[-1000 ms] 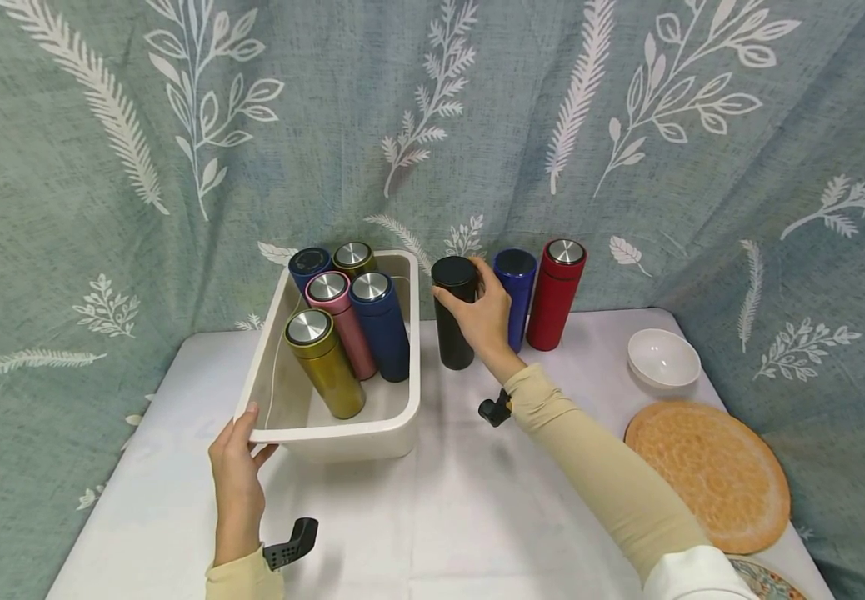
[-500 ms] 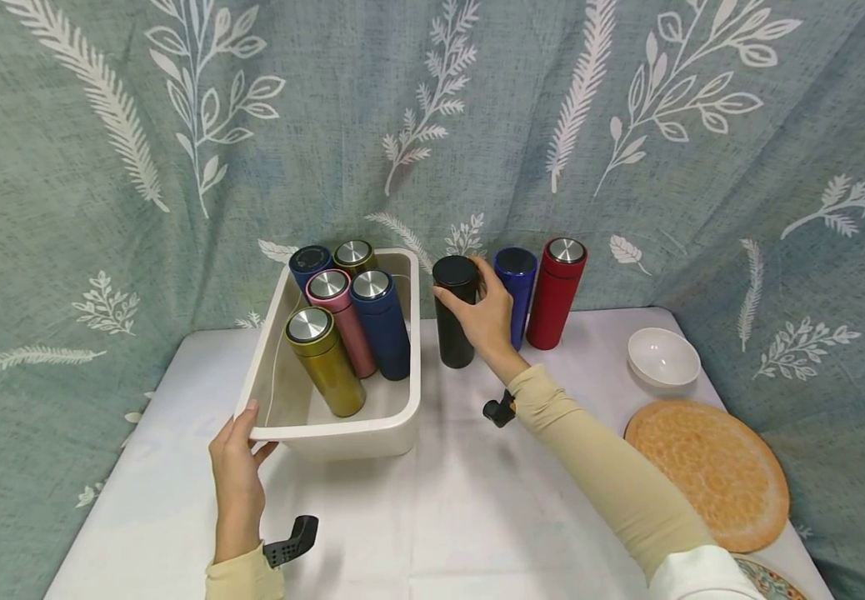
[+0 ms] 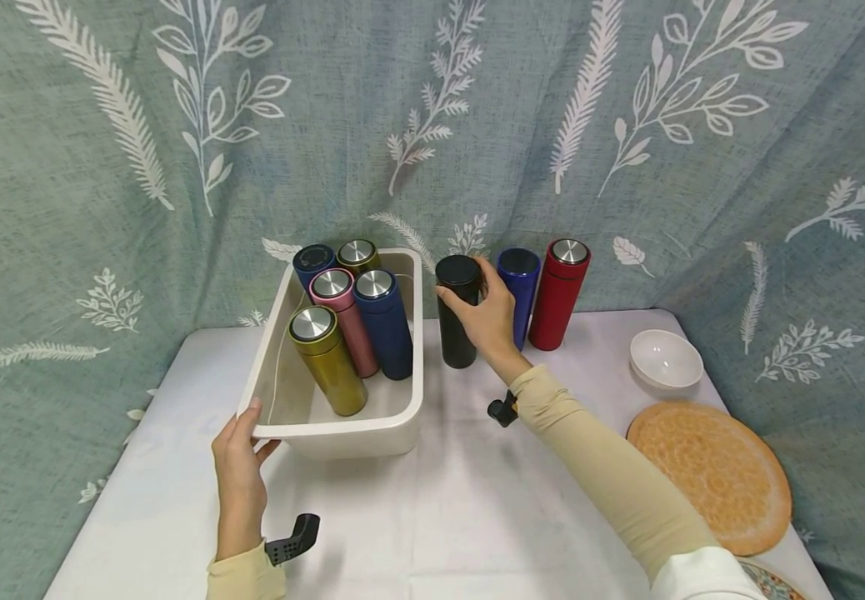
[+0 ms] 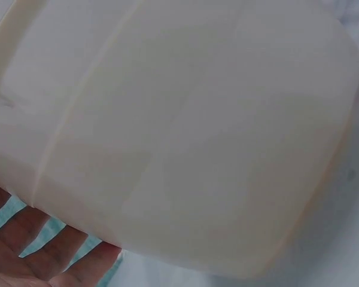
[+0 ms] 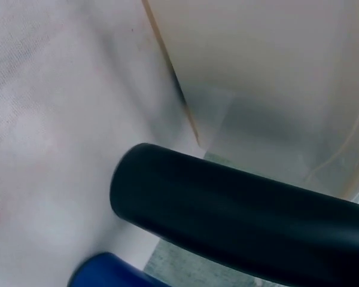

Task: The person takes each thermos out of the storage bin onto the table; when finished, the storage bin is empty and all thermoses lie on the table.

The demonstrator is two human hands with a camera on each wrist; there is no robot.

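Observation:
My right hand (image 3: 491, 318) grips a black thermos bottle (image 3: 457, 312) near its top, thumb on the near left side and fingers behind. The black bottle stands upright just right of a white plastic bin (image 3: 357, 430); the right wrist view shows its lower body beside the bin's wall. At the bin's near left corner, my left hand (image 3: 240, 467) holds the rim, thumb on top and fingers against the outer side. Inside the bin stand a gold bottle (image 3: 330, 367), a pink bottle (image 3: 347, 321), a dark blue bottle (image 3: 385, 329) and more behind them.
A shiny blue bottle (image 3: 518, 283) and a red bottle (image 3: 560, 296) stand right of the right hand. Farther right are a white bowl (image 3: 667, 359) and a round tan placemat (image 3: 710, 475). A patterned curtain (image 3: 432, 125) hangs behind the white table (image 3: 432, 517).
Both hands keep their hold, and the black bottle stays beside the bin. The whole head view has shifted very slightly; nothing else visibly differs.

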